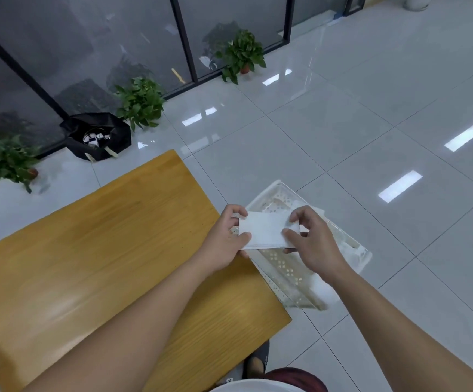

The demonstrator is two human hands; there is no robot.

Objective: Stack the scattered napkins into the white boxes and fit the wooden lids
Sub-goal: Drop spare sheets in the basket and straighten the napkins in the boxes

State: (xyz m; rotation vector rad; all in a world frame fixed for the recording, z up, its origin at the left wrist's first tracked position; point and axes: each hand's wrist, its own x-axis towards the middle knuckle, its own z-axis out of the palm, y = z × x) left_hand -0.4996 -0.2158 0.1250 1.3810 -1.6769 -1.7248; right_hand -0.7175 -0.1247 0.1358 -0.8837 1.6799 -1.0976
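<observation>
Napkins (266,230) are being pinched by left hand (227,239) and right hand (311,241) above the basket (292,267), probably for squaring their edges.

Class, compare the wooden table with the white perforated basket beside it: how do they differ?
The table is yellow-brown wood with a solid flat top; the basket is white with perforated walls. The table stands raised, while the basket sits lower, on the floor tiles. Both are rectangular.

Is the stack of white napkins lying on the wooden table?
No, the stack of white napkins is held in the air by the left hand and the right hand, beyond the edge of the yellow wooden table.
</observation>
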